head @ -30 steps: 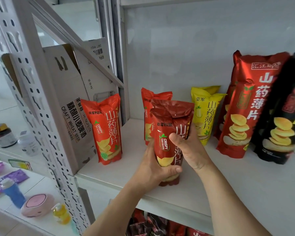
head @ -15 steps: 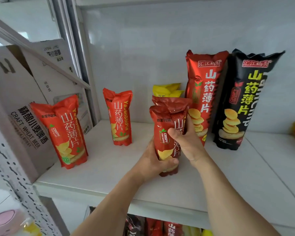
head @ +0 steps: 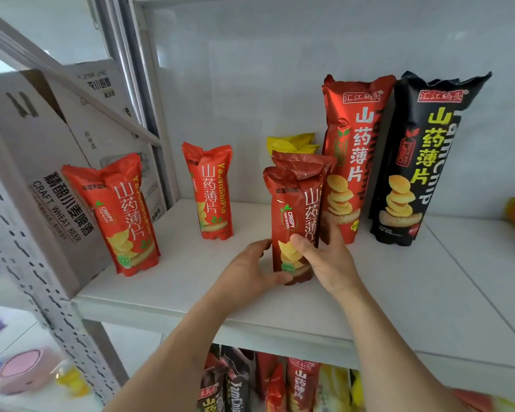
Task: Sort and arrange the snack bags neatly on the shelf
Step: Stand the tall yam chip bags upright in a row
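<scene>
Both hands on the dark red bag, which serves as reference point. Left hand wraps the bag's lower left side, thumb across the bottom front. Right hand grips the lower right side, thumb pressed on the front near the printed chips, fingers curled behind. Bag upright, its base at the white shelf board; contact with the board cannot be confirmed, as the hands cover the base. A second dark red top shows directly behind the bag's crimp; whether one bag or two are held cannot be told.

Directly behind it: yellow bag, only the top visible.
Right of it, just beside: tall red bag, upright against the back wall.
Further right, touching the tall red one: tall black bag, upright.
Left of it, set back: small orange-red bag, upright, apart.
Far left, near the front edge: second orange-red bag, leaning slightly, beside a cardboard box marked CRAFT WHEAT BEER.
Below it: more bags on the lower shelf, details blurred.
</scene>
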Tool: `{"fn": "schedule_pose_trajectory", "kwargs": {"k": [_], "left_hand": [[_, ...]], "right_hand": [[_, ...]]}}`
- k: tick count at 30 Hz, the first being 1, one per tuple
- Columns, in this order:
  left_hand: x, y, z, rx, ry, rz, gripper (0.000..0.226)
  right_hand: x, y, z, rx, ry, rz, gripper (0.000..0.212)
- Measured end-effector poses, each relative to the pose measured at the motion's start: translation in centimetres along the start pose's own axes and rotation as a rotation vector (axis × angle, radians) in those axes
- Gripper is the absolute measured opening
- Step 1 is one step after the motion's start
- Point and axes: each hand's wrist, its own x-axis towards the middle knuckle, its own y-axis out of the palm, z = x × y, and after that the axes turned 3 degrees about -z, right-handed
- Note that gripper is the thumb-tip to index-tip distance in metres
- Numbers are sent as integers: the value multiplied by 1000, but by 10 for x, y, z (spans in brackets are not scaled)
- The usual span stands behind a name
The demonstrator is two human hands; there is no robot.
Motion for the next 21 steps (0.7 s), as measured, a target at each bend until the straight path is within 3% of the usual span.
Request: {"fn": "schedule_pose_trajectory", "kwargs": {"k": [4, 7, 10, 14, 17, 21], "left_hand": [[-14, -18, 14, 178, 12, -13, 67], [-26, -39, 34, 224, 31, -106, 53], [-38, -62, 56, 199, 119, -247, 42], [-53, -92, 85, 242, 287, -583, 30], [-54, -104, 104, 209, 267, -879, 50], [-51, -116, 116, -59, 67, -943, 89]], "right_hand": [[-30, 10, 4, -216, 121, -47, 49], [-52, 26, 7, -505, 221, -176, 42], [-70, 51, 14, -675, 313, -275, 39], [-79, 100, 32, -708, 281, -207, 42], [-70, 133, 44, -588, 221, -144, 49], [-42, 169, 50, -442, 180, -136, 62]]}}
